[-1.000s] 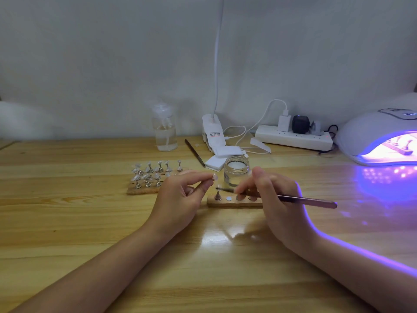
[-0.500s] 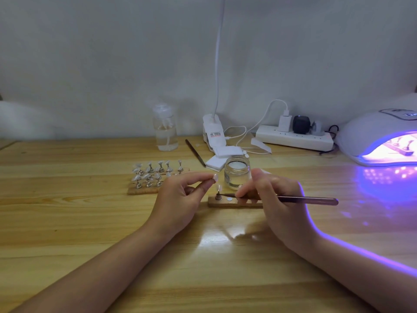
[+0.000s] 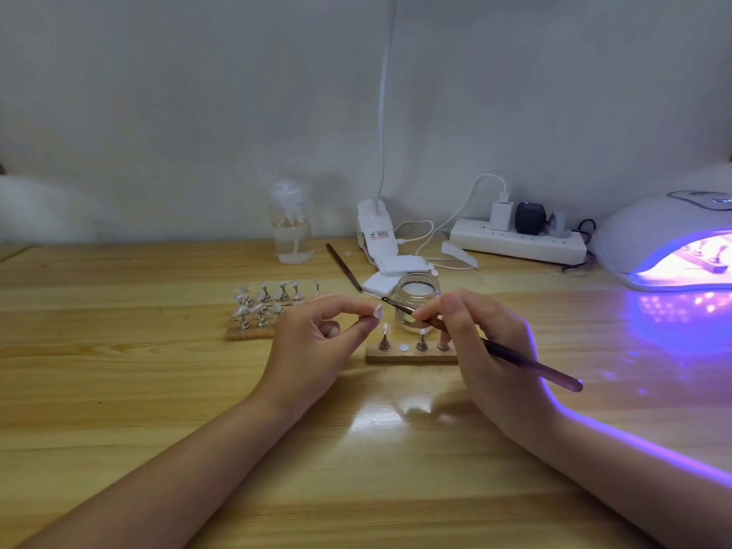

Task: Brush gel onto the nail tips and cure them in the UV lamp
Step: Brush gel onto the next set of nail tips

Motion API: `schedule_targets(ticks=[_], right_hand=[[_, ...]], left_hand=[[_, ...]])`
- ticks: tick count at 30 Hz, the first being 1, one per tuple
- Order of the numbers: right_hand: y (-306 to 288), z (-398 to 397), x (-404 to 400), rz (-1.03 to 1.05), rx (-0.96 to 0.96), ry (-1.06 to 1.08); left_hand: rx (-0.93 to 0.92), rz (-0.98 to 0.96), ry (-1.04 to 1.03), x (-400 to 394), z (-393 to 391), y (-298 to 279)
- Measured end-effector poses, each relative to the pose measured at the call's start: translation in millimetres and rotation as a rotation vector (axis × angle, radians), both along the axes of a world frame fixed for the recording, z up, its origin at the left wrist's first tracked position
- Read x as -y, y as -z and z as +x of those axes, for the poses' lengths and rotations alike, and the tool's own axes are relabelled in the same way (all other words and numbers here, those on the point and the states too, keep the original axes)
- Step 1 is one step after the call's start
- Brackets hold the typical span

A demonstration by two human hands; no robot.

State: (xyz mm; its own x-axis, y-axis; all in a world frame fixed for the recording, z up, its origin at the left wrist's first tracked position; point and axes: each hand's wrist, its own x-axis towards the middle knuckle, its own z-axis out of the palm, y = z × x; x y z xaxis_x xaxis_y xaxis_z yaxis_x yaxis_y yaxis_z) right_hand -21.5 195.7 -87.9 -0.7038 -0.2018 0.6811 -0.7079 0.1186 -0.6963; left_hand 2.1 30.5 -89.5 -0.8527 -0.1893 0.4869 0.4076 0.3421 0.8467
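My left hand [image 3: 313, 342] pinches a small clear nail tip [image 3: 377, 311] between thumb and forefinger, above the left end of a small wooden holder [image 3: 408, 355]. The holder carries up to three metal stands; the leftmost bears a nail tip [image 3: 384, 330]. My right hand [image 3: 479, 342] grips a thin gel brush [image 3: 527, 362], its bristle end [image 3: 385, 299] raised just right of the pinched tip, in front of the open glass gel jar [image 3: 416, 299]. At the far right the white UV lamp [image 3: 657, 235] glows purple, with a holder inside.
A second wooden holder [image 3: 253, 330] with several nail tips on stands sits to the left. Behind lie a spare brush [image 3: 344, 266], a clear pump bottle [image 3: 291, 227], a white clip lamp base [image 3: 374, 231], white pads [image 3: 400, 267] and a power strip [image 3: 515, 241] with plugs and cables.
The brush tip has lifted from the leftmost stand on the small holder up toward the tip pinched in my left hand. My left hand has stayed in place.
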Motion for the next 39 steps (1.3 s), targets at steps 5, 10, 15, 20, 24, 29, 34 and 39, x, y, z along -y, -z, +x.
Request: schedule_targets(ticks=[5,10,15,20,24,29,34,39], right_hand=[[-0.5,1.4,-0.5,-0.015,0.015,-0.067],[-0.4,2.3,-0.7,-0.114,0.055,-0.121],[-1.8,1.0,-0.9,-0.022,0.043,-0.027],[-0.7,2.4,0.3,0.003,0.032,-0.033],[-0.3,3.2,-0.2,-0.066,0.056,-0.088],[-0.3,1.9,0.5,-0.176,0.135,-0.089],[-2.8,-0.1,-1.1,-0.278,0.217,-0.105],[-1.5,-1.9,-3.1,-0.230,0.258,-0.085]], left_hand=[[-0.004,-0.029,0.002,1.8,-1.1,1.3],[-0.010,-0.058,0.014,2.7,-1.5,2.0],[-0.012,-0.066,-0.002,2.8,-1.8,2.4],[-0.008,-0.075,-0.013,2.3,-1.0,1.6],[0.006,-0.048,-0.014,1.5,-0.2,1.1],[0.027,-0.009,-0.013,0.4,1.7,-0.1],[0.037,-0.015,-0.025,-0.8,4.1,-2.3],[0.039,-0.022,-0.031,0.1,4.2,-2.1]])
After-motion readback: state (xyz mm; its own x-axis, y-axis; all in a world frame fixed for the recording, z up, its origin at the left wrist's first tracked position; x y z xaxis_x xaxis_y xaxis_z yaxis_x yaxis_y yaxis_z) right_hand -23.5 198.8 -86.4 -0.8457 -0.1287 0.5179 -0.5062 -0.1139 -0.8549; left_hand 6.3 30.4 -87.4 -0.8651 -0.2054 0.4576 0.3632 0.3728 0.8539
